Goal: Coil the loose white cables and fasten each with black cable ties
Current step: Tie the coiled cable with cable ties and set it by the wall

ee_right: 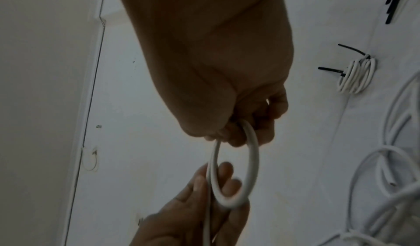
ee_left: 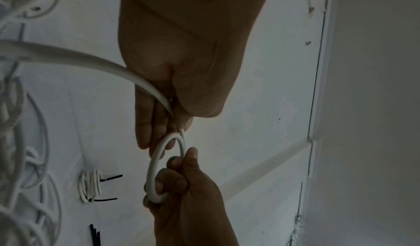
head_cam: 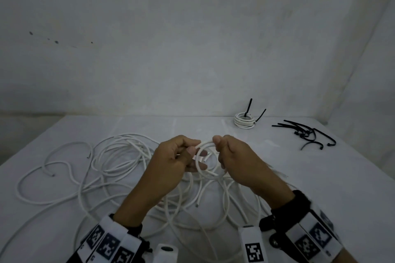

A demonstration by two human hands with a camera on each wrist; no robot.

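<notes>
Hands both grip one small white cable loop (head_cam: 204, 159) above the worktop (head_cam: 299, 177): left hand (head_cam: 174, 157) pinching, right hand (head_cam: 237, 160) curled round it. One tied coil (head_cam: 244, 120) with two ties sits behind.

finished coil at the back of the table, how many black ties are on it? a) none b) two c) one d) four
b: the finished coil has two black ties around it, their tails sticking out, clearest in the left wrist view; the spare ties lie apart on the table.
</notes>
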